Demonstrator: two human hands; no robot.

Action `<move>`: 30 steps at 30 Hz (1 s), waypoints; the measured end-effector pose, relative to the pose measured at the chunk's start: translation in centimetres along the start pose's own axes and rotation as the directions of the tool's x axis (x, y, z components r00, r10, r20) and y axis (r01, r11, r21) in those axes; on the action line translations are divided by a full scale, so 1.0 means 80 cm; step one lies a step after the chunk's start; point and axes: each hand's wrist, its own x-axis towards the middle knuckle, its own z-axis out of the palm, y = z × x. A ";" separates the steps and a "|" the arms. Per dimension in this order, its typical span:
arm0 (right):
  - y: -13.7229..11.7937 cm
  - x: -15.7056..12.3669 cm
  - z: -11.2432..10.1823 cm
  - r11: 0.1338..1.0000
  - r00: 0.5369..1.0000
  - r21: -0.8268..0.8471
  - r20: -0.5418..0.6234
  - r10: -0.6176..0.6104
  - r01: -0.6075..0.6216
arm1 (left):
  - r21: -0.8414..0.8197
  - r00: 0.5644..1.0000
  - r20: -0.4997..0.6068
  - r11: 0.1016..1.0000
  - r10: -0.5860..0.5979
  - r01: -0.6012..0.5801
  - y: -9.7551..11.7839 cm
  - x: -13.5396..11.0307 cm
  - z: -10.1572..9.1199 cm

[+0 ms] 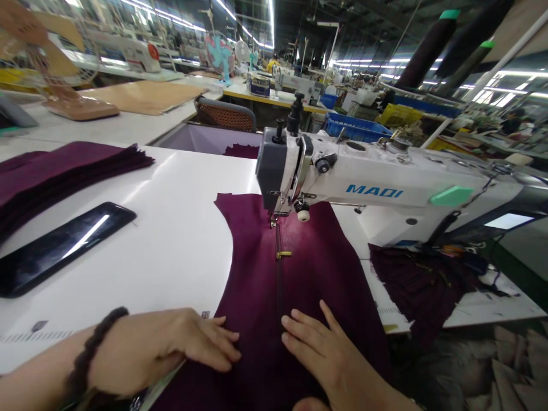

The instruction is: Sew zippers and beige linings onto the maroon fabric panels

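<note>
A dark purple panel (252, 274) of cloth or leather lies under the needle of a white sewing machine (342, 177). Down its middle runs a dark zipper (279, 285) with a gold zipper pull (283, 254), just in front of the presser foot (273, 222). My left hand (171, 348), a dark band at its wrist, rests its outstretched fingers on the panel's left edge. Flat on the panel, my right hand (321, 348) has its fingers spread, the tips close to the zipper's right side. Neither hand grips anything. The panel's near end runs out of view.
A stack of purple pieces (64, 171) and a phone-like black glossy slab (64, 245) lie at left on the white table (180, 228). Right of the machine, purple pieces with zippers (419, 285) hang over the table edge. Behind stand an orange fan (64, 63) and a blue crate (355, 127).
</note>
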 end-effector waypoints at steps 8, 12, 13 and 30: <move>-0.007 0.013 -0.024 0.962 0.982 0.202 0.082 0.168 -0.181 | 0.215 0.891 -0.315 0.889 -0.327 0.403 -0.030 0.053 0.015; -0.005 0.016 -0.029 0.949 0.982 0.251 0.077 0.174 -0.188 | 0.462 0.896 -0.367 0.788 -0.249 0.408 -0.029 0.066 0.072; -0.005 0.016 -0.031 0.947 0.981 0.256 0.087 0.175 -0.192 | 0.488 0.899 -0.364 0.773 -0.243 0.407 -0.028 0.066 0.077; 0.056 0.086 0.014 0.915 0.900 -0.149 -0.298 0.320 -0.374 | 0.554 0.970 -0.151 0.796 -0.190 0.242 -0.005 0.083 0.057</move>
